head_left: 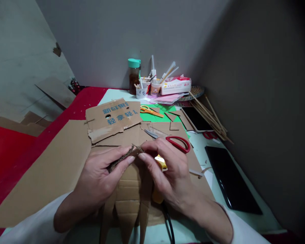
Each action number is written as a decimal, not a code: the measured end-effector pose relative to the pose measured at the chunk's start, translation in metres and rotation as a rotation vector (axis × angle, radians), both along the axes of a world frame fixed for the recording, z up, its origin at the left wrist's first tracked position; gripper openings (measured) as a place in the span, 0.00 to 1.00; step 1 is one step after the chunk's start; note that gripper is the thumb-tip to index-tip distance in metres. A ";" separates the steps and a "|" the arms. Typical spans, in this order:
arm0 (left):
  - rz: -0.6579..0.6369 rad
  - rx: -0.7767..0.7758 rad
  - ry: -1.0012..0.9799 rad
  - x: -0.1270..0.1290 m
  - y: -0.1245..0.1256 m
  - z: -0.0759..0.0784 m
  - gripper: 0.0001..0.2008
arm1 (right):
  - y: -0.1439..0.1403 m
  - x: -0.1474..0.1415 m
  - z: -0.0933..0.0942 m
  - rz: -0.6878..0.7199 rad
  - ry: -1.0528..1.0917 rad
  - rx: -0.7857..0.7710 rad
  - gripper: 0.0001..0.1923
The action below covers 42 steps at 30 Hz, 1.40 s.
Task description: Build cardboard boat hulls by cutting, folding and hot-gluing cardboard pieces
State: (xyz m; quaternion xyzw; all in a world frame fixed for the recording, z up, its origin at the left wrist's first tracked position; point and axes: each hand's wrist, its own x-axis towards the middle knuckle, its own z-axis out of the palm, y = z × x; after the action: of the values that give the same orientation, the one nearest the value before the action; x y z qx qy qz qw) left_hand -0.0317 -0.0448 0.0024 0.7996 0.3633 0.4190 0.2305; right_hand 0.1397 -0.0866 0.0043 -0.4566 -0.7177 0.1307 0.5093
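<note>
My left hand (104, 173) pinches a small folded cardboard piece (120, 158) whose corrugated edge shows. My right hand (167, 166) closes thumb and finger on the other end of the same piece. Below both hands stands a cardboard construction (128, 193) with ridged strips and long pointed legs; the hands hide its upper part. Behind my right hand, a yellow tool (160, 162) with a black cord is partly covered, so its kind is unclear. Red-handled scissors (178, 144) lie just beyond my right hand, blades pointing left.
Printed cardboard (114, 117), orange scissors (151, 111) and cardboard scraps lie beyond the hands. A tablet (197, 118), a black flat panel (231, 179) and wooden sticks (210, 117) are at the right. A bottle (134, 76), paper cups (156, 88) and a tissue pack (176, 85) line the back.
</note>
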 end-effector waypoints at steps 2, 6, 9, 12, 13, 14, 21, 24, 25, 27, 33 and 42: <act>-0.004 -0.027 0.002 -0.001 0.001 0.000 0.07 | 0.000 0.000 0.001 -0.001 0.017 -0.030 0.03; -0.006 -0.098 -0.029 -0.002 0.003 -0.001 0.07 | 0.001 -0.001 0.002 -0.007 0.031 -0.075 0.03; -0.003 -0.111 -0.039 -0.003 0.004 -0.001 0.08 | 0.001 0.000 0.001 -0.009 0.033 -0.089 0.03; -0.050 -0.136 -0.022 -0.001 0.006 -0.001 0.09 | 0.003 0.002 0.000 0.000 0.042 -0.132 0.03; -0.072 -0.148 -0.016 0.000 0.006 -0.001 0.09 | 0.003 0.003 0.000 0.005 0.045 -0.142 0.03; -0.092 -0.162 -0.013 0.001 0.006 -0.001 0.10 | 0.004 0.003 -0.001 0.009 0.045 -0.145 0.03; -0.146 -0.205 0.034 0.003 0.006 -0.002 0.10 | 0.007 0.001 -0.010 0.027 -0.015 0.065 0.08; -0.137 -0.201 0.037 0.002 0.006 -0.004 0.10 | 0.006 0.001 -0.012 0.027 -0.102 0.141 0.08; -0.128 -0.200 0.030 0.002 0.007 -0.005 0.10 | 0.006 0.002 -0.011 0.027 -0.122 0.125 0.09; -0.104 -0.207 0.019 0.002 0.009 -0.006 0.10 | 0.006 0.004 -0.009 0.041 -0.119 0.042 0.06; 0.046 -0.261 -0.118 0.002 0.014 -0.002 0.09 | 0.011 0.013 -0.001 0.024 0.190 -0.181 0.28; 0.220 -0.352 -0.357 0.003 0.009 -0.002 0.13 | 0.010 0.009 -0.002 0.145 0.117 -0.518 0.15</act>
State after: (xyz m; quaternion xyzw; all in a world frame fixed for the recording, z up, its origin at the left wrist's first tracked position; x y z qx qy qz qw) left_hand -0.0291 -0.0357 0.0007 0.6166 0.4687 0.5063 0.3793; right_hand 0.1483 -0.0762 0.0019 -0.5106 -0.6605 0.3722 0.4055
